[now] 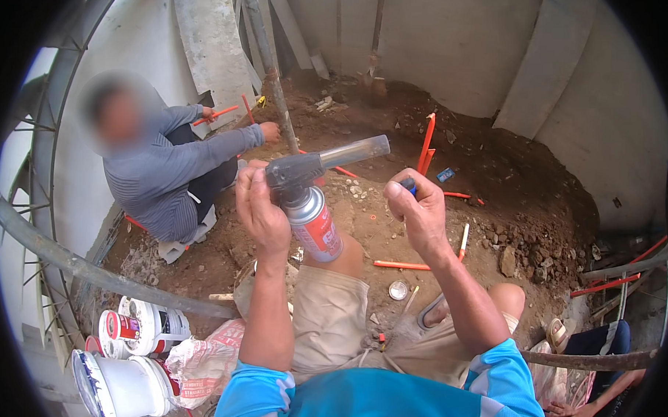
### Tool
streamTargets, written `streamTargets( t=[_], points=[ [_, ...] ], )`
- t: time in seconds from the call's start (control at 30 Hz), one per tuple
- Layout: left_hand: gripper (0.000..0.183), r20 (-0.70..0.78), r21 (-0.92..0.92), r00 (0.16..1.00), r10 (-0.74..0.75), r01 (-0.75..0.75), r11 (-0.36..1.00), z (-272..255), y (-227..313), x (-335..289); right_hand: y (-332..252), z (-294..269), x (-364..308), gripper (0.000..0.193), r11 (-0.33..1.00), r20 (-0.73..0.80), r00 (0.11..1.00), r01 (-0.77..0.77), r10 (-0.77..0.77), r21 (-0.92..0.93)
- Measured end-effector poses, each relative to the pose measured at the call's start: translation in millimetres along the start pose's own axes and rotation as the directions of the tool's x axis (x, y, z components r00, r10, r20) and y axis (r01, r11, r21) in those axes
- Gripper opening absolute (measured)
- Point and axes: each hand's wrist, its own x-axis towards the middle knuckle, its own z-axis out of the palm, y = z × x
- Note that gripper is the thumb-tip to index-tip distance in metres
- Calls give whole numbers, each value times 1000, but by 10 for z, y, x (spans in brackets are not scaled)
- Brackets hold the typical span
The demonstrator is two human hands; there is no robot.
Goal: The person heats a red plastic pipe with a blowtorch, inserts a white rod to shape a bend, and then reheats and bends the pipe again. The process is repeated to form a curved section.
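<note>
A gas blow torch (296, 173) is in my left hand (264, 218), its black head fitted on a red and silver gas canister (317, 230). My fingers wrap the rear of the head, and the metal nozzle points right. I see no flame at its mouth. Right of the nozzle, my right hand (420, 216) is closed around a small black and blue object (408, 184), shaped like a lighter; most of it is hidden in the fist. The two hands are apart, raised over my knees.
Orange pipes (426, 143) stick out of the dirt ahead, and one orange pipe (401, 265) lies nearer. At left a co-worker (163, 163) crouches by a metal pole (274, 78), holding an orange pipe. White buckets (123, 381) and a sack (207, 360) sit lower left; another person's arm (613, 393) shows lower right.
</note>
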Motion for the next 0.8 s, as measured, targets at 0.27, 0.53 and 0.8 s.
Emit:
streamTargets(
  t=[0.27,0.53,0.8],
  points=[
    [26,-30,-151,993,-111,106,983,23,-79,35,-11,89,-13,32,975,36,999,-21,14,220],
    [29,-56,109,998,31,-25,994,30,-70,-38,-317,23,196,35,982,33,999,36,-30,-183],
    [35,-54,257,997,62,-46,965,-9,-67,-19,-234,-3,300,45,999,87,996,-27,28,-21]
  ],
)
